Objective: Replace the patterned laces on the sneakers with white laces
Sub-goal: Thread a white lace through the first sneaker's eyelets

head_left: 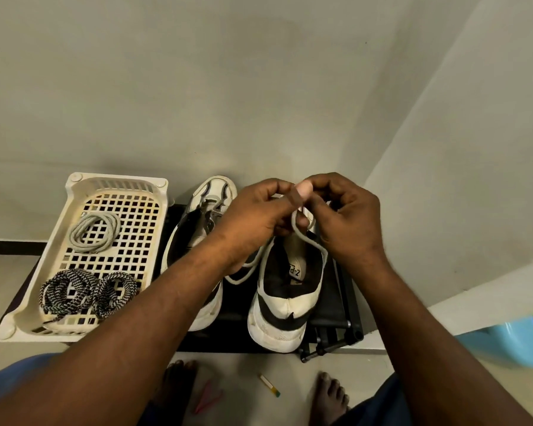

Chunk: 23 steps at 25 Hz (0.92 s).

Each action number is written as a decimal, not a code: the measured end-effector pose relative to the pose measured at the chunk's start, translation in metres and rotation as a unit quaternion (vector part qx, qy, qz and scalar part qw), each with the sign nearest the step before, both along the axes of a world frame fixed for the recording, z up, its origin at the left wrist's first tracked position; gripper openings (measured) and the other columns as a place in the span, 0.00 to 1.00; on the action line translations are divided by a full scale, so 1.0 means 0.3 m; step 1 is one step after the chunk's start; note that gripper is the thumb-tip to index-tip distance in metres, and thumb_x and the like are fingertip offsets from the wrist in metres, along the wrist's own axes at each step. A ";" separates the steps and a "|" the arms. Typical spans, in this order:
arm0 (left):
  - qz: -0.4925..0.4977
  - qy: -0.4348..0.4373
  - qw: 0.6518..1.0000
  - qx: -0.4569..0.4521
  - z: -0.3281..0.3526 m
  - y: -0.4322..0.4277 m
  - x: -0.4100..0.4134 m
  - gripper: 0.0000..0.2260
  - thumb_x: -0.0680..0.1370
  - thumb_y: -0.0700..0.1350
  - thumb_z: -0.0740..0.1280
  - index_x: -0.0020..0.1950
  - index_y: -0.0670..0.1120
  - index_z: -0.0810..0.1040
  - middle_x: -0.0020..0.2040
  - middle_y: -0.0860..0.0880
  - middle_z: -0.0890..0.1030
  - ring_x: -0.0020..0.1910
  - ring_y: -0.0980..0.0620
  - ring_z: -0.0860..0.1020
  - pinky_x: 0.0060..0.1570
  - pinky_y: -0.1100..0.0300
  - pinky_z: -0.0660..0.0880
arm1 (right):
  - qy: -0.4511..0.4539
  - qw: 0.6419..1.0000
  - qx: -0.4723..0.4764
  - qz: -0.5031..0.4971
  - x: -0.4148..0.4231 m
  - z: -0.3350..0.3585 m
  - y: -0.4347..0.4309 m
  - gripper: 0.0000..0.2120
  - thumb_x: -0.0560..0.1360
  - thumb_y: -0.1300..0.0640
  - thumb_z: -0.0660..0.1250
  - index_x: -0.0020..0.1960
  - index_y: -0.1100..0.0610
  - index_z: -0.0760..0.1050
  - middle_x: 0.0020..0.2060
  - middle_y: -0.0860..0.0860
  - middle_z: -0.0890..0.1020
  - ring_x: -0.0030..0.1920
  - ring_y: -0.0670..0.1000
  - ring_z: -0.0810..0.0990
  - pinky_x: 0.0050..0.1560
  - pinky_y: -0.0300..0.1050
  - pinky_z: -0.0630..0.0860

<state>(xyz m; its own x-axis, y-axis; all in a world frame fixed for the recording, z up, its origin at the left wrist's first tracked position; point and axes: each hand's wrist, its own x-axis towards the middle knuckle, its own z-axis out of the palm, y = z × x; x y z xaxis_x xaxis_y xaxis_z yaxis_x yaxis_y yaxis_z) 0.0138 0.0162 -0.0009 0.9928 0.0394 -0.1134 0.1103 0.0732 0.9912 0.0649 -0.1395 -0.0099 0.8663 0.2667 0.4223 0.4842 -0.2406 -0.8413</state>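
Observation:
Two white-and-black sneakers stand side by side on a low black rack (348, 305), heels toward me. My left hand (256, 216) and my right hand (342, 216) meet above the front of the right sneaker (286, 305), each pinching a white lace (305, 241) that loops down over its opening and trails between the shoes. The left sneaker (194, 229) is partly hidden by my left forearm. A cream plastic basket (59, 241) holds a coiled white lace (94, 232) and two coiled black-and-white patterned laces (65, 290) (114, 292).
The rack stands against a pale wall in a corner. On the floor below lie a pink clip-like object (206, 398) and a small white stick (270, 384), near my bare feet (330, 395). A blue plastic tub (511, 342) sits at the right.

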 end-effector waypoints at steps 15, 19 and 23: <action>0.021 0.037 0.991 0.130 -0.015 0.091 0.006 0.07 0.78 0.48 0.74 0.47 0.45 0.87 0.35 0.50 0.83 0.29 0.56 0.75 0.34 0.61 0.75 | 0.059 0.993 -0.095 0.033 0.030 -0.055 -0.009 0.04 0.80 0.55 0.71 0.52 0.49 0.85 0.47 0.43 0.86 0.52 0.44 0.84 0.54 0.41 0.79; 0.042 0.021 0.981 0.187 -0.037 0.094 0.017 0.07 0.79 0.50 0.74 0.45 0.49 0.87 0.34 0.56 0.84 0.29 0.63 0.76 0.38 0.60 0.73 | 0.082 0.992 -0.098 0.001 0.055 -0.043 -0.028 0.06 0.80 0.54 0.73 0.44 0.48 0.84 0.36 0.42 0.85 0.39 0.42 0.83 0.42 0.37 0.77; 0.065 0.013 0.962 0.264 -0.046 0.100 0.031 0.07 0.79 0.53 0.74 0.43 0.51 0.87 0.37 0.60 0.85 0.40 0.64 0.81 0.47 0.59 0.74 | 0.043 0.984 -0.107 -0.132 0.087 -0.037 -0.080 0.09 0.78 0.45 0.73 0.43 0.49 0.85 0.36 0.44 0.85 0.40 0.44 0.83 0.43 0.41 0.77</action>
